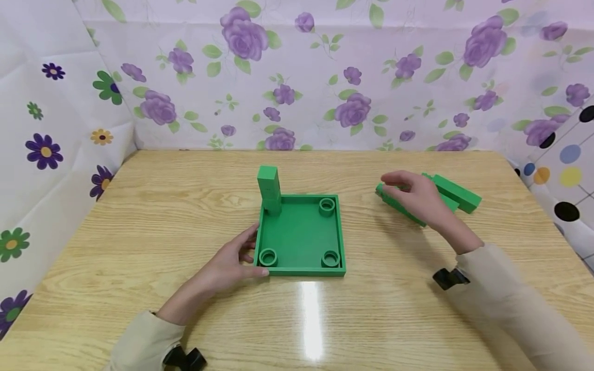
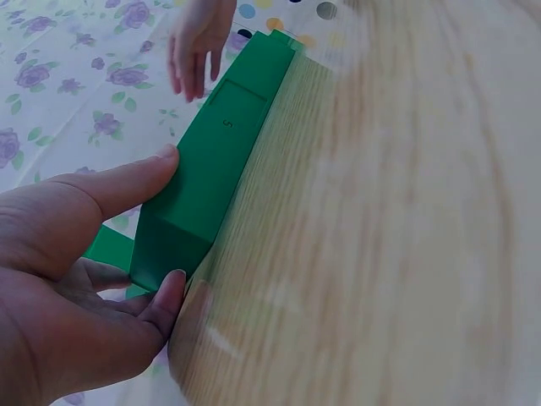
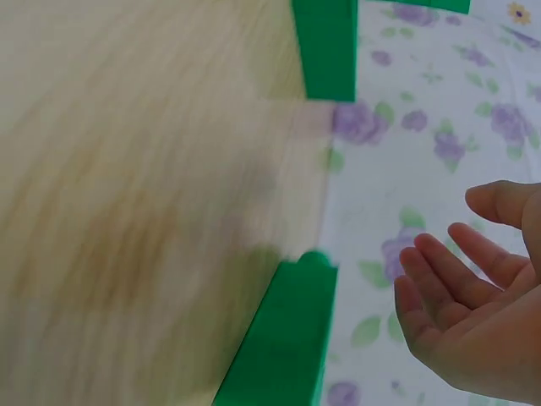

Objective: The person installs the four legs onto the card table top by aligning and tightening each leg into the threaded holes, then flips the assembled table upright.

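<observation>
A green square base point(image 1: 300, 233) with a raised rim lies on the table, round sockets point(image 1: 327, 206) showing in three of its corners. One green square post point(image 1: 269, 183) stands upright in the far left corner. My left hand point(image 1: 228, 262) holds the base at its near left corner, thumb on the front rim and fingers along the left side. Over a group of loose green posts point(image 1: 457, 194) on the right hovers my right hand point(image 1: 415, 198), with nothing in it. In the right wrist view its fingers are loosely bent, apart from a post point(image 3: 283, 338) with a round peg on its end.
The wooden table point(image 1: 176, 206) ends at the back against a floral cloth point(image 1: 315, 77). A flowered cloth point(image 1: 51, 113) hangs at the left, and a dotted one point(image 1: 566, 170) at the right. Dark straps point(image 1: 450, 278) show at both wrists.
</observation>
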The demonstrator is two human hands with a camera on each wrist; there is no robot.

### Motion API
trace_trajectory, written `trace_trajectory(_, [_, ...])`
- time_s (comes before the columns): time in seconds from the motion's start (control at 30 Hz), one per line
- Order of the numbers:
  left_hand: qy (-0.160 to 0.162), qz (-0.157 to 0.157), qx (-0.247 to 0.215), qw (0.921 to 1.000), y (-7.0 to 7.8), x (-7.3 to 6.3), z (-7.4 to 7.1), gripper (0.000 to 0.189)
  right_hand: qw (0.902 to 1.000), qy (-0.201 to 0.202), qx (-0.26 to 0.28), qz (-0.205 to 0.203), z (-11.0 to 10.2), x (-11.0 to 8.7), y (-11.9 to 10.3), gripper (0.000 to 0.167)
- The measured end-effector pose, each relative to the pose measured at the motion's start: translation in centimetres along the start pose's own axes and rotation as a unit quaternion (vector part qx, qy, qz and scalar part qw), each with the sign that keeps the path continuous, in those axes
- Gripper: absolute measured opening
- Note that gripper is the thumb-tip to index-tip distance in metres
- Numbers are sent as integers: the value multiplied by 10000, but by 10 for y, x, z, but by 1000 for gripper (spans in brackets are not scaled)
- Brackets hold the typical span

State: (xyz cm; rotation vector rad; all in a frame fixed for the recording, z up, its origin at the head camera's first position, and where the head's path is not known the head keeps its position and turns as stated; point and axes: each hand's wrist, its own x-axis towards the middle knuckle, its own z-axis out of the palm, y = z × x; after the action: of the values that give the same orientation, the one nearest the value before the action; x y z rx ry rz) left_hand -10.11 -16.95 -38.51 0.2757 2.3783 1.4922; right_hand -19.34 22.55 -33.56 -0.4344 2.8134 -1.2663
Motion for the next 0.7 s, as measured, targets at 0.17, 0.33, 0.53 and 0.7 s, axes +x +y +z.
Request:
trace_trajectory(0.17, [-29,148,-11,9999,1,0,-1,98,9999,81,-75,111,-15,-16,17,46])
trace_trajectory(0.33, [-23,164,-36,9999,2,0,-1,97,9993,134,-193,307,-28,-31,32,51])
trace_trajectory(0.53, [-24,140,1,9999,0,1,-1,97,9979,155,-204,590,-37,-44,46,49])
trace_trajectory(0.7, [-21,127,1,9999,-2,1,-1,98,9979,14,54,642,-39,-49,52,54])
